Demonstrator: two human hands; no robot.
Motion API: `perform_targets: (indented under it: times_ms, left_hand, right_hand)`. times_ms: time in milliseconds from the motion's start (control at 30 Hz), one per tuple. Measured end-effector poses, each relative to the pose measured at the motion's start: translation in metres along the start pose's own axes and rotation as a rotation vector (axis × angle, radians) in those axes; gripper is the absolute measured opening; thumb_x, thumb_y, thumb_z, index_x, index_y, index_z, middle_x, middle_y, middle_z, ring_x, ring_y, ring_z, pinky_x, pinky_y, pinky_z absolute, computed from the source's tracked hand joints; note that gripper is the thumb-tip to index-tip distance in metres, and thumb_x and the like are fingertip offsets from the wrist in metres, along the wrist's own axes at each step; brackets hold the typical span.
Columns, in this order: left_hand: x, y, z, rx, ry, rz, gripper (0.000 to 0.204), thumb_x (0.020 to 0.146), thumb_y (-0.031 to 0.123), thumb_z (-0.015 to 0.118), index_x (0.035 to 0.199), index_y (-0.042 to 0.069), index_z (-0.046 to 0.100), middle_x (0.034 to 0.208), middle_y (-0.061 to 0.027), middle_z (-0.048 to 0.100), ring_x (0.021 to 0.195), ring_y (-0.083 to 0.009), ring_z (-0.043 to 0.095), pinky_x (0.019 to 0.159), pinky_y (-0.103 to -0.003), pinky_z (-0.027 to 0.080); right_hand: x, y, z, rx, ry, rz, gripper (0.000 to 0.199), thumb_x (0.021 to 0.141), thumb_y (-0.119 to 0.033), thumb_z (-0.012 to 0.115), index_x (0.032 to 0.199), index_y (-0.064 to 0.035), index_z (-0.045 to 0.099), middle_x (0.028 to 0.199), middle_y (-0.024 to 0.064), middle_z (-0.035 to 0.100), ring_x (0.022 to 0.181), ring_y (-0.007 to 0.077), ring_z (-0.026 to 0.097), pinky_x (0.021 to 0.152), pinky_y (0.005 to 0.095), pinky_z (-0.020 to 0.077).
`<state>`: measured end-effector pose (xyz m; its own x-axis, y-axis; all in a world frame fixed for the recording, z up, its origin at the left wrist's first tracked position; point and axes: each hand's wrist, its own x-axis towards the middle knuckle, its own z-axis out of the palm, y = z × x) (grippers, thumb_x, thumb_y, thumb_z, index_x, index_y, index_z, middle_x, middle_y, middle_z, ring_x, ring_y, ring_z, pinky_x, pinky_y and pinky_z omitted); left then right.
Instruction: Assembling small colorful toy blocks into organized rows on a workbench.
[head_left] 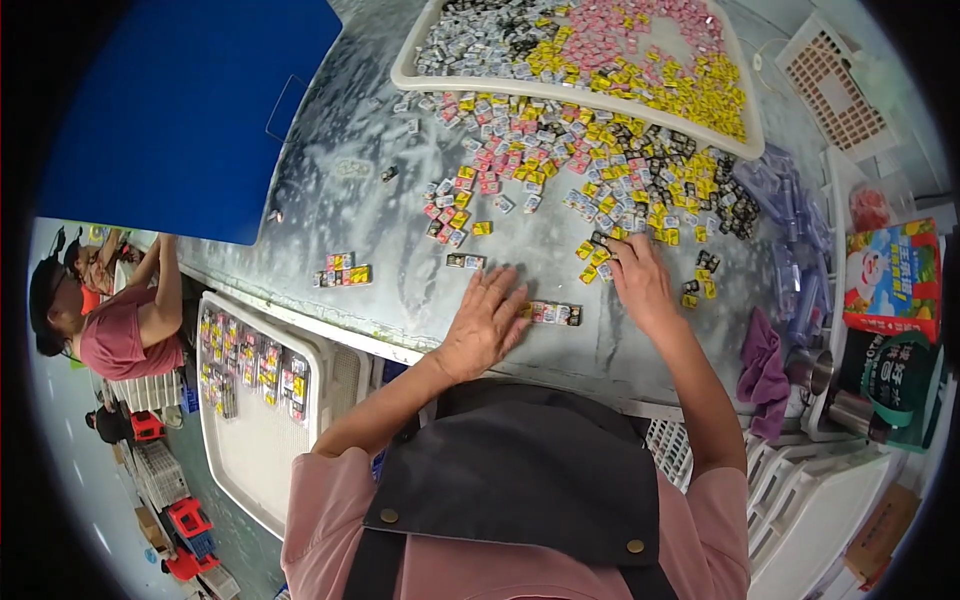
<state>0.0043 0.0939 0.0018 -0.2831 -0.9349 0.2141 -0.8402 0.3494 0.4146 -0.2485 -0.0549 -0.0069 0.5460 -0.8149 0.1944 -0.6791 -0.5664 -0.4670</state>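
My left hand (pixel 486 318) lies over the table with its fingers stretched out. Beside its fingertips is a short row of small printed blocks (pixel 552 313), and a dark pair of blocks (pixel 466 261) lies just beyond it. My right hand (pixel 641 283) reaches to a loose cluster of yellow blocks (pixel 594 262), its thumb and fingers pinched at a small dark block on the cluster's edge. Farther back, a spread of pink, yellow, black and pale blocks (pixel 530 160) covers the tabletop. To the left sits a small grouped set of blocks (pixel 342 270).
A white tray (pixel 590 97) heaped with blocks stands at the back. A blue board (pixel 180 110) covers the far left. Clear plastic pieces (pixel 795 230), a purple cloth (pixel 763 365) and a colourful box (pixel 892 280) are at right. Lower left, another tray (pixel 245 455) holds filled packs; a co-worker (pixel 130 335) is beyond.
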Motion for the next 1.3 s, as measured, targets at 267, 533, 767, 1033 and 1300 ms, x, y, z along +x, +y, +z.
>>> perform_targets:
  times_ms: [267,533,767,1033,1300]
  left_hand:
    - [-0.002,-0.020,-0.008,0.025,0.141,-0.123,0.043,0.087,0.003,0.068,0.129,0.000,0.059,0.130,-0.0215,0.055,0.120,-0.0418,0.054,0.113,-0.056,0.036]
    - [0.052,-0.032,-0.008,-0.073,0.203,-0.085,0.037,0.085,-0.005,0.065,0.121,0.001,0.063,0.125,-0.0192,0.058,0.112,-0.0395,0.056,0.099,-0.046,0.046]
    - [0.019,-0.060,-0.016,-0.137,0.390,-0.313,0.023,0.089,-0.003,0.065,0.112,0.001,0.069,0.110,-0.0171,0.066,0.102,-0.0358,0.063,0.086,-0.040,0.052]
    - [0.022,-0.050,-0.014,-0.092,0.364,-0.230,0.028,0.082,-0.005,0.067,0.110,-0.001,0.069,0.106,-0.0180,0.064,0.099,-0.0373,0.060,0.087,-0.044,0.051]
    - [0.092,0.004,0.020,-0.165,0.145,-0.010,0.026,0.083,0.007,0.071,0.108,0.000,0.067,0.099,-0.0181,0.063,0.095,-0.0371,0.060,0.084,-0.045,0.050]
  right_hand:
    - [0.011,-0.020,0.003,0.027,-0.029,0.008,0.031,0.089,-0.014,0.071,0.117,-0.0040,0.064,0.104,0.0141,0.056,0.097,0.0370,0.060,0.082,0.0462,0.0497]
    - [0.030,-0.027,0.014,0.019,-0.068,-0.025,0.031,0.089,-0.015,0.072,0.117,-0.0027,0.064,0.104,0.0143,0.056,0.096,0.0360,0.061,0.081,0.0460,0.0505]
    - [0.041,-0.036,0.015,-0.023,-0.081,-0.016,0.030,0.089,-0.011,0.069,0.117,-0.0045,0.064,0.108,0.0142,0.055,0.101,0.0357,0.061,0.084,0.0453,0.0515]
    - [0.016,-0.015,-0.021,0.087,-0.190,0.009,0.031,0.087,-0.006,0.069,0.117,-0.0026,0.062,0.110,0.0148,0.055,0.102,0.0361,0.060,0.085,0.0450,0.0503]
    - [-0.006,-0.014,-0.025,0.095,-0.167,0.096,0.034,0.087,-0.009,0.072,0.120,-0.0028,0.062,0.111,0.0160,0.055,0.099,0.0396,0.061,0.083,0.0466,0.0499]
